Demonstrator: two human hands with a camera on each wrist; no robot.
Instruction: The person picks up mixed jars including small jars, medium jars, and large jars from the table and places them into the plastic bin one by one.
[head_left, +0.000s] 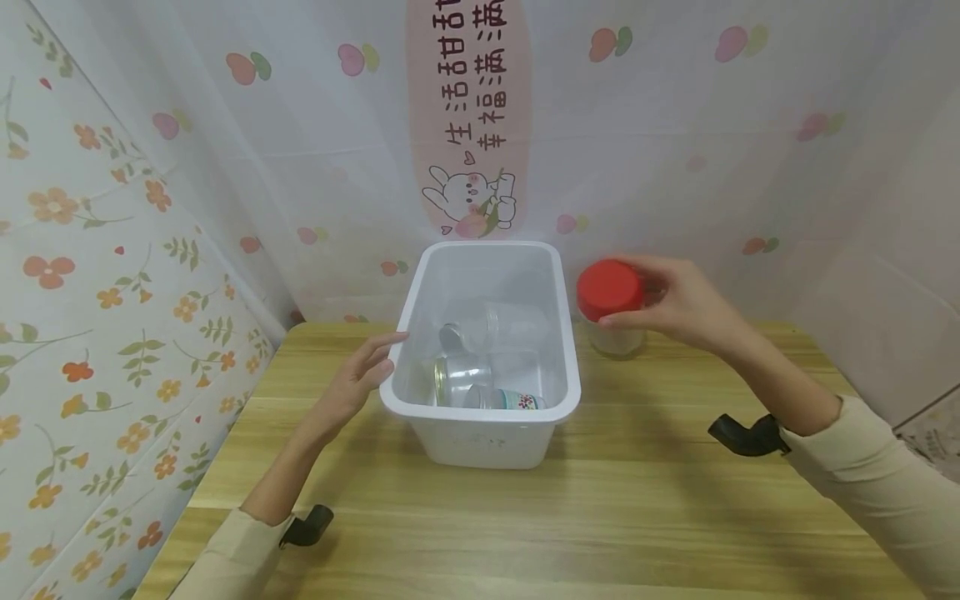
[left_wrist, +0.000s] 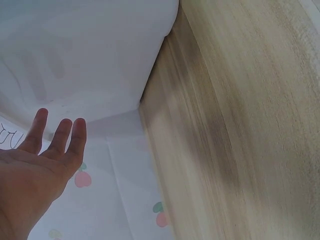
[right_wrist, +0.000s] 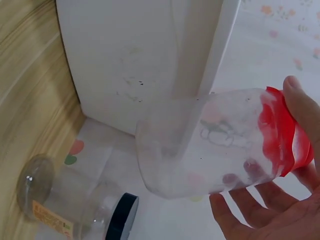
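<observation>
My right hand (head_left: 675, 304) grips a clear plastic jar (right_wrist: 200, 145) by its red lid (head_left: 610, 289), to the right of a white plastic bin (head_left: 480, 442). The right wrist view shows the jar raised, with thumb and fingers around the lid end. Below it stands another clear jar with a black lid (right_wrist: 122, 217) and an orange label, mostly hidden in the head view. At the bin's left rim is my left hand (head_left: 360, 383), fingers extended; in the left wrist view the hand (left_wrist: 42, 165) holds nothing.
Inside the bin lie several clear jars, including a gold-lidded jar (head_left: 463, 375) and one with a teal patterned band (head_left: 521, 401). The bin stands on a wooden table (head_left: 480, 533), against a printed curtain (head_left: 315, 167) behind. A floral cloth (head_left: 112, 333) hangs at the left.
</observation>
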